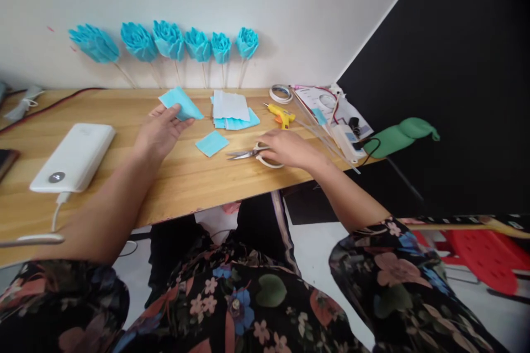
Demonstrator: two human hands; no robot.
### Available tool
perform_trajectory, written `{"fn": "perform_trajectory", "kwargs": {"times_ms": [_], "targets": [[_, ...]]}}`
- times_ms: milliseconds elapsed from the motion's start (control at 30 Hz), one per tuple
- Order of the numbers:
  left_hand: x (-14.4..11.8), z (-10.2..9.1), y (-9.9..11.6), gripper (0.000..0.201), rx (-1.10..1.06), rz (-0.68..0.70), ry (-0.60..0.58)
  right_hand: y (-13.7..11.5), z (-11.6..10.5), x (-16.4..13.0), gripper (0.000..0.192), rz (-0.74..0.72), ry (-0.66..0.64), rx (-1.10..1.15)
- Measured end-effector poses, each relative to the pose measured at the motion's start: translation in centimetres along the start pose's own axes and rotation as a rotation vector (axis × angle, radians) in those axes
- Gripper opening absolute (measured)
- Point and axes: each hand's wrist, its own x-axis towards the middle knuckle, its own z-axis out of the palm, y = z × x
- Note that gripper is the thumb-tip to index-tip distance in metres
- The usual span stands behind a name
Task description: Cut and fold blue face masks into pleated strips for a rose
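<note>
Left hand (pixel 159 131) has its fingers pinched on a blue paper piece (pixel 181 103), lifted a bit over the wooden tabletop (pixel 186 176). Right hand (pixel 287 149) rests on the scissors (pixel 250 153), fingers curled at the handles, can't tell if they're gripping. A small blue square (pixel 212 143) lies between the hands, paper flowers (pixel 168 39) lean on the wall.

Six blue paper flowers (pixel 169 39) on sticks along the far wall. White rectangular power bank (pixel 74 156) near left on wooden bench (pixel 194 187). Yellow glue gun (pixel 282 115) and tape roll (pixel 281 93) far right.
</note>
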Motion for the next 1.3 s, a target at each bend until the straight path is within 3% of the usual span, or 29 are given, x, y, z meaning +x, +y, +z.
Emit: {"fn": "perform_trajectory", "kwargs": {"times_ms": [133, 400, 500, 667, 800, 1033, 1300], "targets": [[0.0, 0.1, 0.1, 0.017, -0.005, 0.003, 0.022, 0.0, 1.3, -2.1, 0.041, 0.015, -0.034, 0.023], [-0.2, 0.3, 0.3, 0.014, -0.051, 0.019, 0.034, 1.3, 2.3, -1.6, 0.046, 0.069, 0.061, 0.108], [-0.3, 0.5, 0.4, 0.012, -0.103, 0.014, 0.016, 1.7, 2.3, -1.3, 0.054, 0.14, 0.087, 0.381], [-0.4, 0.8, 0.4, 0.012, -0.156, -0.04, 0.071, 0.5, 2.9, 1.0, 0.056, 0.127, 0.169, 1.151], [-0.2, 0.6, 0.4, 0.011, -0.195, -0.065, 0.095, -1.0, 2.7, 3.9, 0.071, -0.027, 0.038, 1.534], [-0.4, 0.9, 1.0, 0.017, -0.242, -0.112, 0.129, -2.6, 1.1, 8.8, 0.067, -0.138, -0.237, 1.652], [0.1, 0.1, 1.3, 0.02, -0.212, -0.099, 0.217, -2.3, 3.7, 9.5, 0.071, -0.244, -0.395, 1.79]]}}
